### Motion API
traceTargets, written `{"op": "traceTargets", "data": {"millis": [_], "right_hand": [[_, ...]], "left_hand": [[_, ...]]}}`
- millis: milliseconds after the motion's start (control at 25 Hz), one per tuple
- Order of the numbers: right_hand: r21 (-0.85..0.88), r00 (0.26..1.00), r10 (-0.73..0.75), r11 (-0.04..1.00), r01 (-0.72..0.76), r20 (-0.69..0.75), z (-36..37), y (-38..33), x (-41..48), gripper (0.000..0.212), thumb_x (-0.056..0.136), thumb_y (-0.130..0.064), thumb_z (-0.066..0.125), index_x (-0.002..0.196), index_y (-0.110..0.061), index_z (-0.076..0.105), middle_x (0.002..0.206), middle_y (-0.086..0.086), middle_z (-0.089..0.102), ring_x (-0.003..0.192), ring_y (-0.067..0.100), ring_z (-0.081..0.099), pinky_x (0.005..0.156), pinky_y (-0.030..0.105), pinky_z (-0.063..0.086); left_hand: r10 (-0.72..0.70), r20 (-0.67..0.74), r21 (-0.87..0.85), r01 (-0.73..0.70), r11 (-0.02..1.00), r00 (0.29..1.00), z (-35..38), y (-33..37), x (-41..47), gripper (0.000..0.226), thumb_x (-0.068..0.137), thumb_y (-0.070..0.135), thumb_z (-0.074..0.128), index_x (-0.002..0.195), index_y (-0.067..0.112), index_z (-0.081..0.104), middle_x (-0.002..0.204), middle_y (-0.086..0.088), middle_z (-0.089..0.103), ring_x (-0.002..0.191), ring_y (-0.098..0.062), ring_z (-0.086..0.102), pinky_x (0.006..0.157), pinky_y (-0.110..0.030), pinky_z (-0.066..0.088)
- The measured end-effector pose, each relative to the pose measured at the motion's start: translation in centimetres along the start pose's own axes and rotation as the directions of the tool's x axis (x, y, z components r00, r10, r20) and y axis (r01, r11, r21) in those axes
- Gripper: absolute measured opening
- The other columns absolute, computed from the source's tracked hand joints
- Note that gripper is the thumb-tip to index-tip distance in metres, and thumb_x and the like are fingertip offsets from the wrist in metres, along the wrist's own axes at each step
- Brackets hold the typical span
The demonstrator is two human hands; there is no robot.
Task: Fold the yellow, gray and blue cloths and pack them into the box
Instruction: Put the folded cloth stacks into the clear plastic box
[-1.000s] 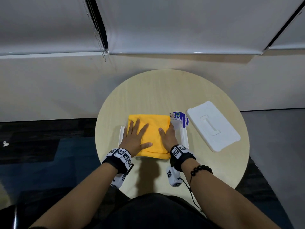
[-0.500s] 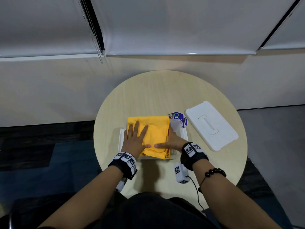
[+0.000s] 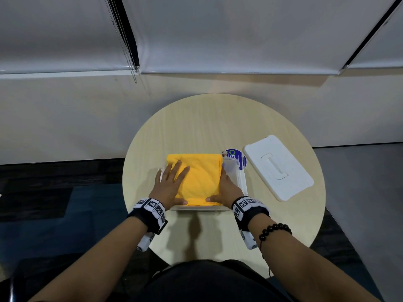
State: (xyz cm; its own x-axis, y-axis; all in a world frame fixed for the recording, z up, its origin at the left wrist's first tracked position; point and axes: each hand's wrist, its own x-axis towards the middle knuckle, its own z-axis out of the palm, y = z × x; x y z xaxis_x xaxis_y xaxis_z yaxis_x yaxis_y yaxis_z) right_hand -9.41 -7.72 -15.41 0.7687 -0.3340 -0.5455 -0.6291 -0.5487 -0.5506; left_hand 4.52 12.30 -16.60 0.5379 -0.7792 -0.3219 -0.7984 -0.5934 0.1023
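The folded yellow cloth (image 3: 199,177) sits in the box (image 3: 239,182) on the bench (image 3: 207,123) and fills most of it. The left hand (image 3: 169,186) lies flat and wide on the cloth's left part, I think to push it down so it fits. The right hand (image 3: 226,189) is flat too, fingers straight along the cloth's right edge by the box wall, likely tucking it in. The white lid (image 3: 278,167) lies just right of the box. I cannot see the gray or blue cloths
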Motion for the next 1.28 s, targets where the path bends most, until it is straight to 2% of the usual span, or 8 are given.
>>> {"op": "traceTargets", "data": {"millis": [120,240,440,640,840,1040,1160,1280], "right_hand": [[0.152,0.997,-0.036,0.988,0.026,0.062,-1.7,0.3,-0.1,0.146,0.068,-0.035,0.093,0.156,-0.024,-0.023,0.167,0.009,0.008,0.15,0.033,0.025,0.12,0.053,0.031],[0.249,0.995,-0.066,0.967,0.045,0.074,-4.1,-0.1,-0.4,0.128,0.076,-0.047,0.084,0.159,-0.022,-0.01,0.167,0.007,0.013,0.151,0.031,0.025,0.12,0.055,0.03],[0.262,0.971,-0.063,0.957,0.124,-0.229,-4.8,-2.7,-0.4,0.081,0.1,-0.039,0.059,0.161,-0.015,0.011,0.167,0.009,0.019,0.155,0.028,0.016,0.124,0.05,0.022],[0.233,0.954,-0.064,0.963,0.136,-0.293,-4.2,-2.0,-0.5,0.075,0.1,-0.024,0.061,0.16,-0.018,0.017,0.166,0.005,0.021,0.154,0.026,0.014,0.124,0.048,0.021],[0.277,0.947,-0.097,0.943,0.186,-0.307,-3.7,-1.6,-0.6,0.074,0.093,-0.026,0.07,0.154,-0.019,0.029,0.16,0.005,0.029,0.149,0.023,0.021,0.118,0.039,0.025],[0.518,0.961,-0.082,0.828,0.213,-0.263,-4.7,-2.3,-0.9,0.053,0.097,-0.031,0.066,0.143,-0.015,0.045,0.141,0.003,0.053,0.131,0.024,0.051,0.109,0.042,0.044],[0.613,0.976,-0.047,0.771,0.171,-0.214,-5.0,-2.5,-1.5,0.066,0.102,-0.046,0.051,0.158,-0.022,0.025,0.155,0.003,0.042,0.14,0.025,0.044,0.115,0.049,0.039],[0.514,0.988,-0.022,0.852,0.1,-0.156,-4.6,-2.3,-1.7,0.074,0.105,-0.05,0.038,0.162,-0.021,0.001,0.168,0.004,0.016,0.152,0.026,0.024,0.123,0.047,0.025]], "left_hand": [[-0.008,0.019,-0.047,0.008,0.999,1.0,-2.4,-0.7,0.6,0.098,0.079,0.081,0.048,0.159,0.037,0.012,0.167,0.0,0.001,0.153,-0.026,0.004,0.122,-0.053,0.001],[-0.14,-0.266,-0.259,0.069,0.963,0.954,-5.3,-0.4,2.7,0.055,0.095,0.06,0.047,0.142,0.032,0.049,0.143,-0.004,0.046,0.134,-0.029,0.039,0.111,-0.043,0.022],[-0.185,-0.122,-0.206,0.158,0.966,0.975,-6.6,0.2,5.6,0.065,0.099,0.032,0.058,0.156,0.026,0.026,0.146,-0.005,0.044,0.139,-0.026,0.036,0.118,-0.042,0.018],[-0.128,-0.28,-0.168,0.083,0.982,0.951,-5.3,0.2,4.3,0.039,0.088,0.025,0.07,0.126,0.021,0.059,0.121,-0.007,0.048,0.117,-0.029,0.043,0.1,-0.036,0.027],[0.019,-0.287,-0.273,-0.1,0.957,0.958,-5.3,0.2,2.1,0.035,0.084,0.009,0.07,0.116,0.018,0.059,0.116,-0.003,0.058,0.108,-0.028,0.055,0.096,-0.038,0.035],[-0.204,-0.285,-0.784,-0.105,0.612,0.937,-8.7,-1.3,0.1,0.036,0.083,0.026,0.079,0.111,0.033,0.059,0.105,0.007,0.065,0.092,-0.012,0.063,0.073,-0.029,0.052],[-0.283,0.072,-0.974,0.129,0.187,0.956,-9.1,-1.0,-0.7,0.076,0.071,0.053,0.082,0.131,0.018,0.052,0.121,-0.004,0.065,0.102,-0.014,0.065,0.079,-0.028,0.054],[-0.138,0.282,-0.9,0.311,0.306,0.95,-7.2,-0.5,-1.5,0.063,0.084,0.041,0.075,0.133,0.005,0.058,0.13,-0.011,0.065,0.116,-0.026,0.064,0.102,-0.045,0.05]]}}
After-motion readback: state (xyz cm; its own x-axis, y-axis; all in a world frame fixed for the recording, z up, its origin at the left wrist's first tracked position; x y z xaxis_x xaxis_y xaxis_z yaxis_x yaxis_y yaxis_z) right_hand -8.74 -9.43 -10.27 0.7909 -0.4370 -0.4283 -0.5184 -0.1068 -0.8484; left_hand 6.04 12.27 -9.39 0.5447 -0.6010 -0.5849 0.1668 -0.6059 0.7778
